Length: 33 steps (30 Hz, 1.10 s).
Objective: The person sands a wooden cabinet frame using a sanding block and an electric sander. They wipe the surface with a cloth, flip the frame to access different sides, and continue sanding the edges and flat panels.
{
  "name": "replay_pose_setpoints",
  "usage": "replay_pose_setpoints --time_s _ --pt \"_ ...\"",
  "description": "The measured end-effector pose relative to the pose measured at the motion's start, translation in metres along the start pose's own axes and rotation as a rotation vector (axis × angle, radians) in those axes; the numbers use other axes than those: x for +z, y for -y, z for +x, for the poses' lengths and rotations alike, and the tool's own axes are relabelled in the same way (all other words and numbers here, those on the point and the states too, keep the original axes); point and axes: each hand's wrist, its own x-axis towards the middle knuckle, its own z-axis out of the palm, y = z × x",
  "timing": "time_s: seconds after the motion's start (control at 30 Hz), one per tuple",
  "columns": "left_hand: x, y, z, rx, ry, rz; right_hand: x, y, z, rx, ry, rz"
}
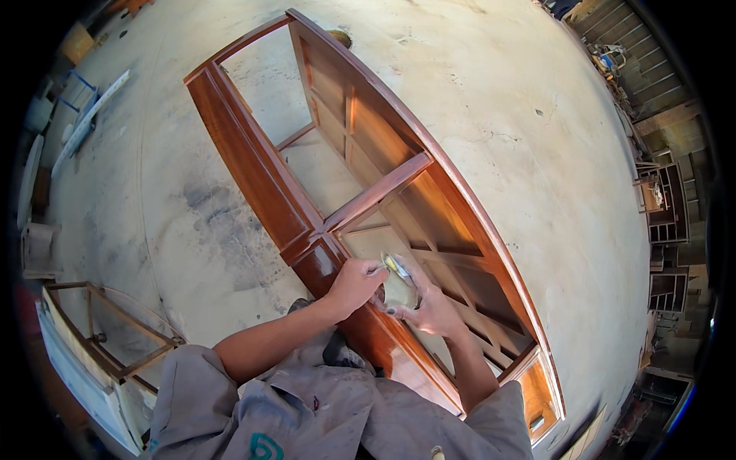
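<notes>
A small yellow, white and blue piece (395, 267) sits between the person's hands, above the nearer bay of a varnished, reddish-brown cabinet frame (383, 190); its exact kind is hard to tell, since fingers cover much of it. The left hand (356, 287) is curled in, fingertips apparently pinching the piece's near-left edge, while the right hand (431, 308) makes a loose C around its other side, forefinger and thumb spread. It looks light and thin, probably flexible, so a fingertip pinch at opposite edges should suit it; dusty-looking fingers might slip a little. The frame lies on the concrete floor (567, 192), its glossy front panel (245, 149) likely stiff and easily scratched. Its crossbar and the long far rail (475, 207) hem in the space around the hands. A bare wooden frame (130, 368) stands off to the left, and shelf units (668, 291) line the far right, well apart.
</notes>
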Motion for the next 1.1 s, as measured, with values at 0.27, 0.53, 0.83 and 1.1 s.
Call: replay_pose_setpoints --time_s 0.27,0.53,0.83,1.1 --pt "-0.057 -0.029 0.036 0.131 -0.109 0.144 0.002 -0.06 0.042 -0.095 -0.246 -0.294" --pt "-0.197 -0.026 0.108 0.873 -0.58 1.295 -0.082 -0.079 0.131 -0.319 -0.488 -0.402" --pt "-0.198 -0.026 0.107 0.885 -0.624 1.18 -0.086 -0.092 0.181 -0.181 -0.488 -0.549" --pt "-0.192 -0.026 0.106 0.847 -0.606 1.206 -0.09 -0.084 0.175 0.058 -0.385 -0.56"
